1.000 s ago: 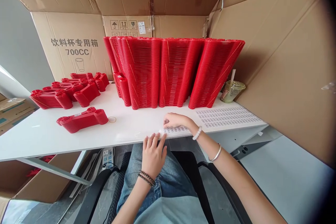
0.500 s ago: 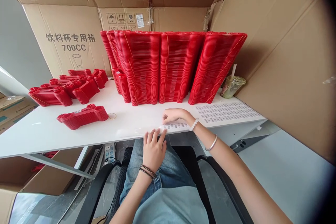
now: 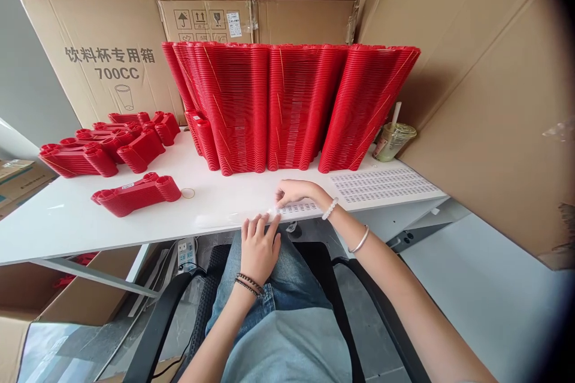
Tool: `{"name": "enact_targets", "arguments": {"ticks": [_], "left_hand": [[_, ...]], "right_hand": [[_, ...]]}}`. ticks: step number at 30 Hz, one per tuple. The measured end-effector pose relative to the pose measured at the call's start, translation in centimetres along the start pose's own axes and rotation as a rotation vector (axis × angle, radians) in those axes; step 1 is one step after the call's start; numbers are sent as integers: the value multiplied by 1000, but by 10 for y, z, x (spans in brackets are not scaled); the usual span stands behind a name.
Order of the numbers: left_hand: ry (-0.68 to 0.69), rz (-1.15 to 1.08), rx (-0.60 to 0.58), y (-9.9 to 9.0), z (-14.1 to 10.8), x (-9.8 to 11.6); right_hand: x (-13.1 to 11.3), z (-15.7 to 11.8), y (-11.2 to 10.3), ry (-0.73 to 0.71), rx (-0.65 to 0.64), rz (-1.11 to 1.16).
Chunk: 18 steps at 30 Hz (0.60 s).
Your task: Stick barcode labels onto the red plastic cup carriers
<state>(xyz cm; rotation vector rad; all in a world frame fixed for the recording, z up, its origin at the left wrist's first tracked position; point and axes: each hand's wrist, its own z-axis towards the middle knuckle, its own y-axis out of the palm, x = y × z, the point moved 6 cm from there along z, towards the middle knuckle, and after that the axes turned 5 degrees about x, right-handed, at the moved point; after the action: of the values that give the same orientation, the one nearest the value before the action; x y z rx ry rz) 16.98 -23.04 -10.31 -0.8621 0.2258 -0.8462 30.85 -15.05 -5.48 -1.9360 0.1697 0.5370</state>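
Note:
My right hand bends down over the left end of a strip of small printed labels at the table's front edge. Its fingers are closed in a pinch, and whatever is between the fingertips is too small to make out. Just left of it, my left hand lies open, fingers stretched out over the edge beside the strip's end. Farther right on the table is a larger sheet of labels. A stack of red plastic pieces lies to the left, with a rubber band beside it.
Tall red stacks stand along the back, several bound with thin bands. More short red stacks lie at the far left. A plastic cup with a straw is at the right. Cardboard walls enclose the white table.
The view has shifted slightly, so everything sits a little higher and more to the left. Both hands stay at the label strip, with the right fingers still pinched there.

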Motion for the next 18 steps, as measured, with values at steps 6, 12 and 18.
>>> {"name": "enact_targets", "arguments": {"ticks": [6,12,18], "left_hand": [[5,4,10,2,-1,0],[14,16,33,1,0,1],[25,26,35,-1,0,2]], "right_hand": [[3,2,0,-24,-2,35],[2,3,-1,-48,52,94],[-8,-19,-8,-158,152,199]]}}
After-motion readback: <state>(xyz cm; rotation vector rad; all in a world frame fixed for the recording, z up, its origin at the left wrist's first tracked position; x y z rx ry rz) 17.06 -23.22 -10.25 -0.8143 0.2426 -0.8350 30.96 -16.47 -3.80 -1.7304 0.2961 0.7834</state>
